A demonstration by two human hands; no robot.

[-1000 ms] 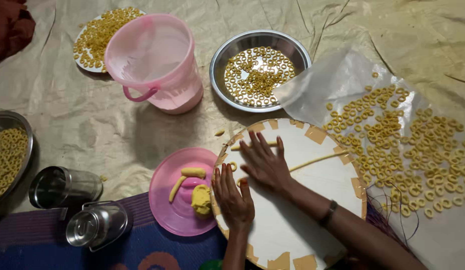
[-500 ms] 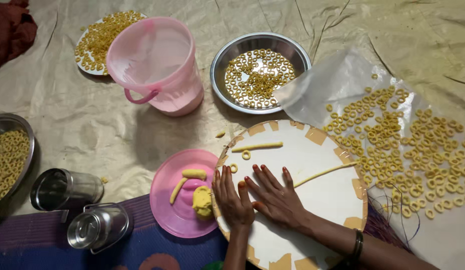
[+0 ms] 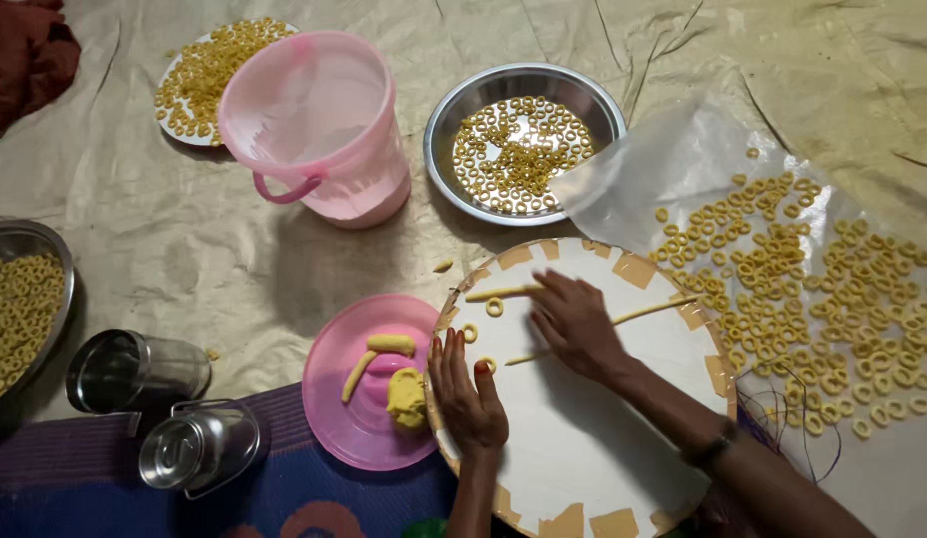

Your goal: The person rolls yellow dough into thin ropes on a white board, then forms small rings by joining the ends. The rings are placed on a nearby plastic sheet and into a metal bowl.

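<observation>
Thin dough rope (image 3: pixel 505 292) lying crosswise on round white board (image 3: pixel 593 438), just beyond flat, open right hand (image 3: pixel 575 324); left hand (image 3: pixel 465 394) open, empty, nearer board's edge

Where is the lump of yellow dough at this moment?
In the head view, the lump of yellow dough lies on the pink plate, at its right side, just left of the left hand and the round white board.
</observation>
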